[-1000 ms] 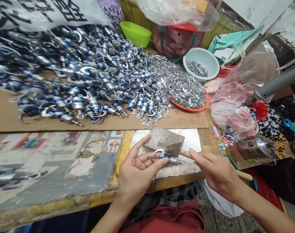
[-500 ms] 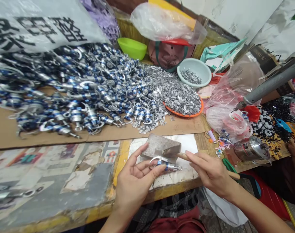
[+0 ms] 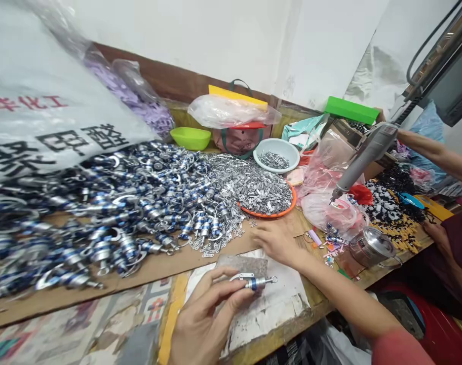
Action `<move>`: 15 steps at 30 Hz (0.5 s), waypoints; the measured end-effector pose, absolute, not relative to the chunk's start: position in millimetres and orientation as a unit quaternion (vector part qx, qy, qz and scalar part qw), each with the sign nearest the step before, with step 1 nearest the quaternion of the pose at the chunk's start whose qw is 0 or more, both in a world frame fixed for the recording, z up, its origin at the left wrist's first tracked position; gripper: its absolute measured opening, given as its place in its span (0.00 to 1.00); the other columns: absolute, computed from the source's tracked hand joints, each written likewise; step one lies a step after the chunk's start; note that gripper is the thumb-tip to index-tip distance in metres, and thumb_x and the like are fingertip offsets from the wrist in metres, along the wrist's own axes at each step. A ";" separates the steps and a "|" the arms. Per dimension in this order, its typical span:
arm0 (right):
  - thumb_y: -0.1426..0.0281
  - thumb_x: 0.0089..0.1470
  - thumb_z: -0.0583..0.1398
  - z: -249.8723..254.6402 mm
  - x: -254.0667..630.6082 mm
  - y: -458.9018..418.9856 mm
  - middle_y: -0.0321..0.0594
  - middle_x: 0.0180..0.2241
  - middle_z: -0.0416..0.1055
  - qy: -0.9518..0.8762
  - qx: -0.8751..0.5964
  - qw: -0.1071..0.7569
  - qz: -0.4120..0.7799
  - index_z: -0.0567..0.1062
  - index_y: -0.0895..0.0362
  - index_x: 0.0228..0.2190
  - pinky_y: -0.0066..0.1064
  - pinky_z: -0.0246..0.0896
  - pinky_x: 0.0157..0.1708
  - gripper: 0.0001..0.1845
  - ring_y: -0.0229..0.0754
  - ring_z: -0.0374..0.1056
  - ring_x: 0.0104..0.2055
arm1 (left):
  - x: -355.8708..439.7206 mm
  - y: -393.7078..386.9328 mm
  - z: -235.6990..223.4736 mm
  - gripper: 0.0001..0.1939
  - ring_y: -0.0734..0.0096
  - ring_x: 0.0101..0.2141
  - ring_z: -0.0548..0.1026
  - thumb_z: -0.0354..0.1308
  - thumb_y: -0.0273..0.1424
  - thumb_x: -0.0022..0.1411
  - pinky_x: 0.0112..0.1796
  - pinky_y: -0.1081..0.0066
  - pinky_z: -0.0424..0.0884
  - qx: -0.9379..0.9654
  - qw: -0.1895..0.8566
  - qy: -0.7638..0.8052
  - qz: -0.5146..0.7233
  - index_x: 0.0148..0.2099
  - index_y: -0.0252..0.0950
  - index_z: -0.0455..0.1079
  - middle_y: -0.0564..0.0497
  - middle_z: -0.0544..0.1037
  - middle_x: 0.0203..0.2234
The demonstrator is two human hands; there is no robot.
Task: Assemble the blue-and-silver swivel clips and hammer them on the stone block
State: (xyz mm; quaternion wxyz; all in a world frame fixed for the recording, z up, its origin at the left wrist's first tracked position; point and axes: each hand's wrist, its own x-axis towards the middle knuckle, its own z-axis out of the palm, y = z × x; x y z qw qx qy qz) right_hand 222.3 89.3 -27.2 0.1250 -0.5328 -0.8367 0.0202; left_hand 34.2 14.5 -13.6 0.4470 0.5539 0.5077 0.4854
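My left hand is closed on a small silver-and-blue metal keychain charm, with a curved lever on top and a small ring at its right end. Directly behind it lies a grey stone block on a white sheet. Reaching across the sheet, my right hand is at the cardboard's front edge, fingers stretched out toward loose small metal plates. Nothing shows in that hand, though the undersides of its fingers are hidden.
A heap of similar charms covers the cardboard at left. Metal plates fill an orange-rimmed tray; a pale blue bowl stands behind. An electric screwdriver hangs at right above plastic bags and a metal cup. Another person's hand is at far right.
My right hand has gone from the wooden-handled tool, which no longer shows, over to the loose plates. My left hand still holds the charm. The view has tilted up.
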 end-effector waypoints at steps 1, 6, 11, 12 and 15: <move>0.70 0.56 0.57 -31.1 211.4 103.2 0.42 0.44 0.69 -0.848 -0.515 0.119 0.018 0.72 0.56 0.42 0.28 0.59 0.42 0.11 0.39 0.65 0.45 | 37.4 17.1 -10.5 0.06 0.62 0.37 0.75 0.64 0.38 0.46 0.33 0.72 0.72 0.549 0.454 0.496 0.497 0.24 0.42 0.78 0.46 0.75 0.35; 0.76 0.56 0.55 -46.3 186.6 140.1 0.40 0.33 0.71 -0.874 -0.478 0.085 -0.009 0.74 0.58 0.33 0.28 0.56 0.34 0.07 0.39 0.64 0.35 | 43.3 27.2 -1.2 0.07 0.64 0.34 0.74 0.64 0.37 0.45 0.31 0.73 0.73 0.509 0.503 0.477 0.510 0.23 0.40 0.76 0.47 0.75 0.32; 0.76 0.56 0.55 -53.8 186.7 139.0 0.40 0.29 0.70 -0.881 -0.464 0.080 -0.038 0.73 0.59 0.26 0.28 0.54 0.30 0.09 0.39 0.63 0.32 | 39.8 31.3 -8.5 0.10 0.61 0.37 0.75 0.66 0.40 0.43 0.36 0.71 0.72 0.507 0.511 0.496 0.486 0.23 0.38 0.76 0.45 0.77 0.34; 0.76 0.56 0.54 -55.0 186.6 138.7 0.40 0.29 0.70 -0.881 -0.464 0.083 -0.042 0.73 0.59 0.26 0.28 0.55 0.29 0.09 0.39 0.63 0.32 | 40.2 31.4 -10.6 0.11 0.61 0.37 0.75 0.65 0.40 0.43 0.36 0.71 0.72 0.500 0.502 0.500 0.497 0.23 0.38 0.76 0.45 0.77 0.34; 0.77 0.54 0.55 -53.9 187.0 135.8 0.39 0.32 0.71 -0.877 -0.465 0.108 -0.059 0.74 0.58 0.32 0.26 0.57 0.29 0.08 0.38 0.65 0.33 | 42.2 32.6 -15.4 0.13 0.60 0.37 0.75 0.65 0.44 0.41 0.36 0.72 0.73 0.497 0.480 0.509 0.514 0.23 0.38 0.76 0.47 0.78 0.33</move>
